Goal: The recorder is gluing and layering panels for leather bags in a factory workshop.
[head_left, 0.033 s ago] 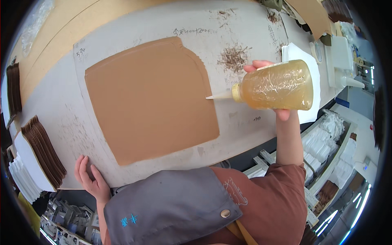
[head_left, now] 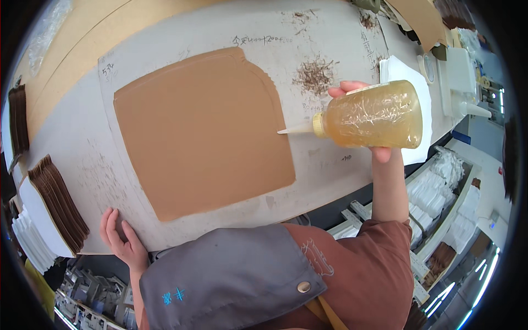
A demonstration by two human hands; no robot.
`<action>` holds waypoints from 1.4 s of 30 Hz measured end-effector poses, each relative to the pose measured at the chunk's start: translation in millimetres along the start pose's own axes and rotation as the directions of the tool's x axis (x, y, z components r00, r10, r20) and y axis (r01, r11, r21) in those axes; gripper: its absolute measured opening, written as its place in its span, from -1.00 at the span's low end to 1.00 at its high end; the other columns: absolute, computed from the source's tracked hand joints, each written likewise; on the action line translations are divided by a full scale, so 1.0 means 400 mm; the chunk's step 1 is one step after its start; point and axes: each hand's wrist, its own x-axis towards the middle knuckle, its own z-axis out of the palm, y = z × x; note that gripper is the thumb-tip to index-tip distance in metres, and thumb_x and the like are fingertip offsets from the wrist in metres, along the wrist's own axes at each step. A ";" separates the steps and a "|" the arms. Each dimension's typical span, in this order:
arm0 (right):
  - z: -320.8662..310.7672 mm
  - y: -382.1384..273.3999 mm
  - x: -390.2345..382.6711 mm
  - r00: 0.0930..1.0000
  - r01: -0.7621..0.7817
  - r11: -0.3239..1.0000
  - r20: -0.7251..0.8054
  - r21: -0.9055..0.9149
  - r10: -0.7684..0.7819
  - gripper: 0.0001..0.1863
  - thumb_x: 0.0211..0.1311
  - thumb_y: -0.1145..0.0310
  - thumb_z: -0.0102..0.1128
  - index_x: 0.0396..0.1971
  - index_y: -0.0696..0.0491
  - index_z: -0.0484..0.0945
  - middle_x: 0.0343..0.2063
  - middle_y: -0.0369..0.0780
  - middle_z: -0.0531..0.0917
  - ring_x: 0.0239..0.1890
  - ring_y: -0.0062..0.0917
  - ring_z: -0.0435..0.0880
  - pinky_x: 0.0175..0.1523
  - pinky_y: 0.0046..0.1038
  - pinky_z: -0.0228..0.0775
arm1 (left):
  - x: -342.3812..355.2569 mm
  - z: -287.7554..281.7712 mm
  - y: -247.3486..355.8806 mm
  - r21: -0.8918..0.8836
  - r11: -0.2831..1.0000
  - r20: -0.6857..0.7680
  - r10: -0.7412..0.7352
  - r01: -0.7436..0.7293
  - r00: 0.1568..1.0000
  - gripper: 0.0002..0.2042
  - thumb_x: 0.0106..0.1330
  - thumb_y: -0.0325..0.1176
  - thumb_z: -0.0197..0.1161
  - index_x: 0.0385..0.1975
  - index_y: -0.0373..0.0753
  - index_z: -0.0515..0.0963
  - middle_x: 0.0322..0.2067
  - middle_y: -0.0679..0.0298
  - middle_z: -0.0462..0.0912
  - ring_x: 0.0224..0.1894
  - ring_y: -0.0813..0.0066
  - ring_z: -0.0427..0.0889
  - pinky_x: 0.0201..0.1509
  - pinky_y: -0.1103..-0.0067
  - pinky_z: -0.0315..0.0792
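Observation:
A brown panel (head_left: 203,137), leather-like, lies flat on the grey sheet covering the table. My right hand (head_left: 380,154) is wrapped round a squeeze bottle (head_left: 377,115) of amber liquid, probably glue, which is tipped on its side. Its pale pointed nozzle (head_left: 297,128) reaches left to the panel's right edge; whether the tip touches cannot be made out. Most of my right palm is hidden behind the bottle. At the table's near edge, my left hand (head_left: 125,242) rests with its fingers stretched out, holding nothing, left of the panel's near corner.
A stack of brown pieces (head_left: 59,206) with white sheets stands at the near left. Dark scraps (head_left: 314,76) are scattered beyond the bottle. White paper (head_left: 410,74) lies behind the bottle, and a roll of tape (head_left: 426,67) is farther right. White bundles fill a cart (head_left: 467,165) at right.

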 end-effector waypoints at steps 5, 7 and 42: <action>0.014 -0.007 -0.036 0.999 -0.030 0.998 -0.043 0.056 0.032 0.29 -0.35 -0.36 0.58 0.32 0.25 0.31 0.26 0.08 0.41 0.31 -0.01 0.47 0.27 -0.11 0.54 | 0.004 0.000 -0.003 0.038 0.999 0.003 0.040 -0.040 0.999 -0.71 0.41 -0.58 0.09 0.10 -0.37 0.52 0.17 0.03 0.50 0.23 0.13 0.46 0.34 0.35 0.31; 0.030 -0.025 -0.042 0.997 -0.051 0.996 -0.051 0.075 0.055 0.20 -0.30 -0.23 0.63 0.32 0.19 0.32 0.27 0.07 0.42 0.30 -0.04 0.49 0.25 -0.10 0.54 | 0.006 -0.001 0.000 0.043 0.998 0.008 0.045 -0.045 0.999 -0.71 0.41 -0.58 0.09 0.10 -0.37 0.51 0.17 0.03 0.50 0.23 0.14 0.46 0.35 0.35 0.31; 0.453 -0.066 -0.352 0.430 -0.255 0.967 -0.896 -0.007 0.107 0.42 -0.44 -0.50 0.50 0.39 0.19 0.21 0.29 -0.03 0.47 -0.06 -0.54 0.67 -0.40 -0.65 0.52 | 0.007 -0.009 -0.015 -0.067 0.981 0.003 0.184 -0.183 0.983 -0.74 0.44 -0.53 0.10 0.08 -0.33 0.56 0.19 0.08 0.52 0.25 0.18 0.46 0.34 0.38 0.31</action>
